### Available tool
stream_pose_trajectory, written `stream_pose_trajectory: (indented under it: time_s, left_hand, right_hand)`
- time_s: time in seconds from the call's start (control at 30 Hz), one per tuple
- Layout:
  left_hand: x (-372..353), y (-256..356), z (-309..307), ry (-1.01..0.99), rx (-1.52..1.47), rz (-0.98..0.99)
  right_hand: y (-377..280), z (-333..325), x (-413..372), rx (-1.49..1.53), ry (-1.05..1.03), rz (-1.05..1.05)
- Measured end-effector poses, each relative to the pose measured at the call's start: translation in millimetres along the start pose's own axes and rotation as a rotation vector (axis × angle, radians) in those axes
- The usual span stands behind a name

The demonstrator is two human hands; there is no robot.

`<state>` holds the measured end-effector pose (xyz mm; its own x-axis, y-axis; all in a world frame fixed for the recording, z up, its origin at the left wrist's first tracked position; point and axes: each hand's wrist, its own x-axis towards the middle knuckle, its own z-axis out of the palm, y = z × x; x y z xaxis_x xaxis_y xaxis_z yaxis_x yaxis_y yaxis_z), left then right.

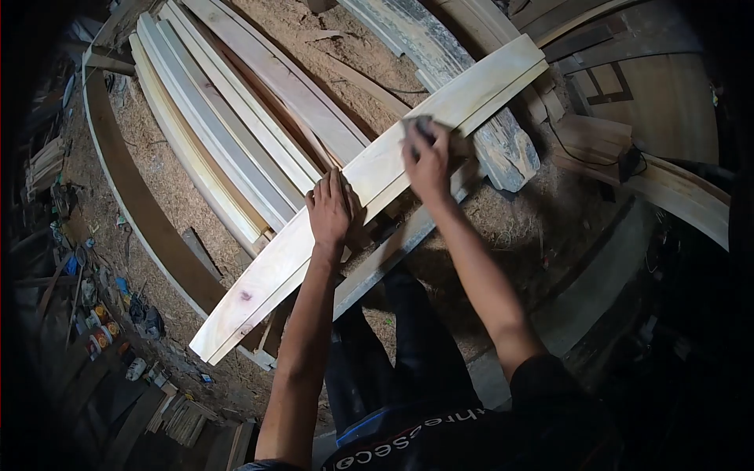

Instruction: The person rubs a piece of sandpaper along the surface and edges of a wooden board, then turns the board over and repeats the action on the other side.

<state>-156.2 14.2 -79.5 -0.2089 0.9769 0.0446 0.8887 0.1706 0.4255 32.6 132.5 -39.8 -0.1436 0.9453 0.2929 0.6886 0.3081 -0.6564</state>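
Observation:
A long pale plank (271,259) with a stepped edge lies diagonally before me, from lower left to upper right. My left hand (330,208) rests on its middle, fingers together over the surface, and what they may grip is hidden. Farther up the board, my right hand (428,161) is closed around a small dark block (419,125), which touches the plank's face. The block is slightly blurred, so its kind cannot be made out.
Several long boards (228,118) lie side by side beyond the plank. A weathered thick beam (506,149) passes beneath its right part. Sawdust (181,196) covers the ground. Cans and bottles (100,334) stand at the lower left, and cut timber (593,145) is stacked at the right.

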Motion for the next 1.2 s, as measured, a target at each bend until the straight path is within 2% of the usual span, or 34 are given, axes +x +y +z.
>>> stream_pose_trajectory:
  time_s: [0.07, 0.13, 0.2, 0.3, 0.4, 0.43, 0.47, 0.53, 0.63, 0.67, 0.73, 0.83, 0.93, 0.97, 1.0, 1.07, 1.13, 1.2]
  left_hand:
    - [4.1, 7.9, -3.0, -0.062, -0.016, -0.038]
    - [10.2, 15.9, -3.5, -0.116, -0.035, -0.076]
    - [14.1, 21.7, -3.8, -0.155, -0.024, -0.115]
    - [17.9, 24.3, 2.5, -0.121, -0.033, -0.084]
    - [24.6, 27.9, 9.0, -0.107, -0.036, -0.057]
    - [25.5, 28.9, 11.2, -0.104, -0.037, -0.05]
    - [26.9, 31.5, 12.6, -0.108, -0.036, -0.048]
    - [31.5, 37.8, 13.0, -0.112, 0.007, -0.066]
    - [34.7, 46.8, 8.3, -0.12, 0.028, -0.091]
    - [36.3, 50.2, 7.4, -0.116, 0.022, -0.09]
    - [35.1, 50.3, 4.7, -0.098, -0.019, -0.098]
    - [33.1, 50.1, 7.2, -0.068, -0.028, -0.092]
    - [35.1, 51.4, 4.4, -0.066, -0.025, -0.082]
    - [35.9, 52.1, 3.0, -0.067, -0.039, -0.082]
    - [33.4, 51.7, 3.3, -0.071, -0.036, -0.085]
    - [34.7, 52.5, 4.9, -0.058, -0.02, -0.08]
    - [34.1, 52.0, 5.2, -0.077, -0.011, -0.092]
    - [35.8, 52.3, 4.8, -0.093, -0.004, -0.107]
  right_hand:
    - [16.2, -6.0, 21.5, -0.141, 0.057, -0.009]
    - [13.1, -3.1, 14.1, -0.075, 0.043, -0.022]
    - [-1.7, 0.0, -11.8, 0.029, -0.026, -0.019]
    - [-22.2, -5.9, -42.4, -0.091, -0.164, -0.147]
    - [-0.3, -12.2, -22.2, -0.002, -0.133, -0.151]
    - [13.6, -10.4, -8.4, 0.1, -0.113, -0.066]
    - [27.1, -13.5, 9.8, 0.068, -0.063, -0.057]
    - [41.3, -27.0, 41.5, -0.184, -0.013, -0.042]
    - [35.6, -24.9, 44.1, -0.196, 0.017, 0.01]
    - [27.8, -22.8, 35.8, -0.06, -0.015, 0.027]
    - [14.7, -12.6, -0.1, 0.019, -0.064, -0.032]
    - [-0.9, -18.7, -27.6, -0.087, -0.209, -0.129]
    - [28.4, -20.6, 3.4, 0.097, -0.095, -0.087]
    - [45.9, -22.1, 20.1, 0.073, -0.049, -0.015]
    - [45.9, -38.2, 41.3, -0.105, -0.058, 0.002]
    - [62.3, -39.0, 59.1, -0.151, 0.049, -0.005]
    - [50.7, -39.5, 52.9, -0.185, 0.055, -0.008]
    - [37.7, -26.9, 24.9, 0.061, -0.008, 0.033]
